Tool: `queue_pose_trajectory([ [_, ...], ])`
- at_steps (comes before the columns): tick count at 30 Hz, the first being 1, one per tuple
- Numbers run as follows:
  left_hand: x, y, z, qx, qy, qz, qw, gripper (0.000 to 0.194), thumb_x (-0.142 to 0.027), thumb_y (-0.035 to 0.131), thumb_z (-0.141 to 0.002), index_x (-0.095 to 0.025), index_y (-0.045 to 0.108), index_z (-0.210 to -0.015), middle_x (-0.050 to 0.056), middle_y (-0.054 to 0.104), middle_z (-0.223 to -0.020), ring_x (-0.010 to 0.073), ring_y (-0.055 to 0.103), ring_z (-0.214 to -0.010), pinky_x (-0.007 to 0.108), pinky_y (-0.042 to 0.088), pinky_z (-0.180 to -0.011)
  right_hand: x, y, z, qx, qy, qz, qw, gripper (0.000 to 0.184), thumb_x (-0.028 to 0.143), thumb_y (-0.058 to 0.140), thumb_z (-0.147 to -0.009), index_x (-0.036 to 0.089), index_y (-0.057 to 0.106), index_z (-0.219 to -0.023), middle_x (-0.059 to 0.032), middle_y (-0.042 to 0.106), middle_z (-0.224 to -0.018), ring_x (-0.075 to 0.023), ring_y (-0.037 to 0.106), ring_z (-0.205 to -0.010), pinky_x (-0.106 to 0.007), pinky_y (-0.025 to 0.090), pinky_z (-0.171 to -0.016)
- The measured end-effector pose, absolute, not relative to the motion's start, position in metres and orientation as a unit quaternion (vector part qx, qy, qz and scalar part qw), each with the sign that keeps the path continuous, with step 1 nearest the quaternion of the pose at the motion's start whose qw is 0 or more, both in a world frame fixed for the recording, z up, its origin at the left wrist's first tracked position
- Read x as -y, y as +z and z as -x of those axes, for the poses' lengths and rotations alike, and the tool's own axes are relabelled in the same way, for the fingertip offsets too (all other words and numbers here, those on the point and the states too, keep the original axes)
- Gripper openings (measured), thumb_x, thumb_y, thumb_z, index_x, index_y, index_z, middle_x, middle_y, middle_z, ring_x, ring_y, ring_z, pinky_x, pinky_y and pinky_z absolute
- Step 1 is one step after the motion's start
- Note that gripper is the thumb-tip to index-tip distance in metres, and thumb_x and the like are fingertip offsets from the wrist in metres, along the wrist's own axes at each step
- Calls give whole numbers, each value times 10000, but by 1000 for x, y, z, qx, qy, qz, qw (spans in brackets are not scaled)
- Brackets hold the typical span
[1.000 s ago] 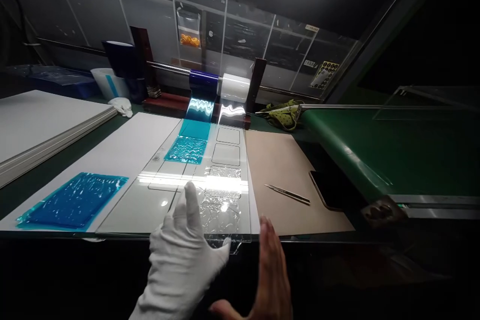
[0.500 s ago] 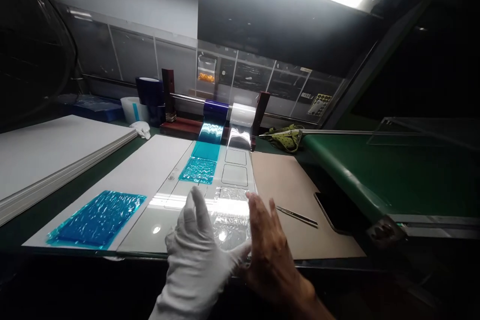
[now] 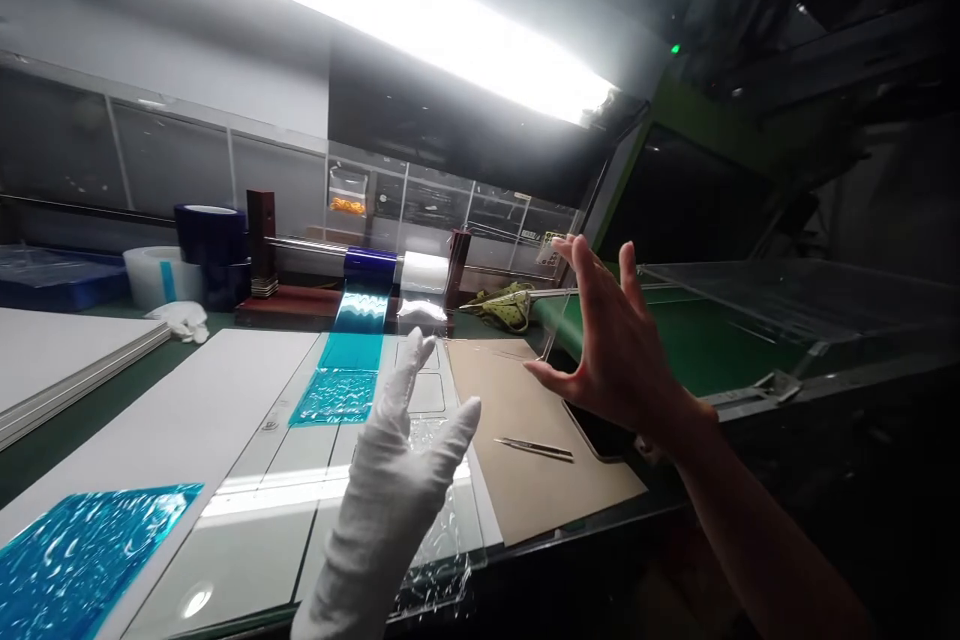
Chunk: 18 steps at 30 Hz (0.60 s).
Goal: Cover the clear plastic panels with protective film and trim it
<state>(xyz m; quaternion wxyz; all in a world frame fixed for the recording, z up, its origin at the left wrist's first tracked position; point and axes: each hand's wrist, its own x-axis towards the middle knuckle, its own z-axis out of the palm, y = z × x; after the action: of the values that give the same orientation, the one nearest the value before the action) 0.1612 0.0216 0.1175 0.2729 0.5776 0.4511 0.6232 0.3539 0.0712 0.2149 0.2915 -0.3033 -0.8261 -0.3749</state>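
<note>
My left hand [image 3: 405, 480], in a white glove, is above the printed pale sheet [image 3: 247, 520]; its thumb and fingers are apart and hold nothing. Raised to the right, my bare right hand [image 3: 611, 350] has a thin clear pane [image 3: 556, 328] between thumb and fingertips, its edge a faint line. Blue film [image 3: 352, 335] and clear film come off a blue roll [image 3: 370, 265] and a clear roll [image 3: 425, 274] onto the sheet. My left hand partly hides a wrinkled clear film piece [image 3: 442, 535]. Another wrinkled blue film piece [image 3: 97, 545] lies at lower left.
Tweezers [image 3: 534, 449] lie on brown board [image 3: 517, 500], beside a dark phone [image 3: 600, 440]. A green conveyor belt [image 3: 720, 345] is at right. Stacked white boards [image 3: 67, 350], spare rolls [image 3: 210, 255] and crumpled white cloth [image 3: 184, 320] stand left. A dark red roll stand [image 3: 292, 308] is behind.
My hands have moved apart. The right has risen away to the right and now shows a clear pane in its fingers; the left has spread its thumb. The view has swung right.
</note>
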Motion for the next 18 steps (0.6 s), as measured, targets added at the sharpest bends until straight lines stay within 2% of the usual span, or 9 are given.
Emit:
queue_pose_trajectory([
  [2,-21,122,-163,-428,641,-578,268,695,-460,603,-822,-292,323,-1434,63,391,-1473,257,315,-1383,551,252,-1137,-65,220,-354,825,-382,303,285,979,463,523,-871,148,-172,-1486,-173,258,-1534,-324,244,-1416,-641,30,-1138],
  [6,-16,125,-163,-410,640,-580,294,680,-444,607,-835,-363,297,-1435,-5,383,-1482,195,306,-1389,488,270,-1147,-55,226,-354,823,-396,300,278,975,446,528,-874,149,-166,-1489,-170,253,-1536,-334,241,-1415,-650,19,-1134],
  [11,-12,125,-160,-392,638,-600,280,657,-388,586,-858,-398,272,-1435,-55,368,-1488,146,300,-1389,445,226,-1166,-46,233,-351,819,-410,296,272,967,442,530,-888,154,-169,-1491,-174,242,-1539,-358,242,-1409,-671,50,-1119],
  [14,-12,125,-157,-374,654,-602,266,649,-330,585,-853,-400,294,-1429,-54,387,-1477,149,317,-1381,431,229,-1170,-44,238,-349,817,-416,290,275,953,472,503,-900,162,-179,-1489,-171,235,-1540,-374,232,-1408,-690,86,-1100],
  [18,-11,125,-155,-350,675,-596,258,676,-242,575,-825,-361,312,-1436,-28,418,-1457,173,338,-1372,424,256,-1167,-44,242,-345,813,-421,287,280,949,486,504,-896,176,-166,-1491,-162,238,-1542,-365,216,-1416,-685,75,-1104],
])
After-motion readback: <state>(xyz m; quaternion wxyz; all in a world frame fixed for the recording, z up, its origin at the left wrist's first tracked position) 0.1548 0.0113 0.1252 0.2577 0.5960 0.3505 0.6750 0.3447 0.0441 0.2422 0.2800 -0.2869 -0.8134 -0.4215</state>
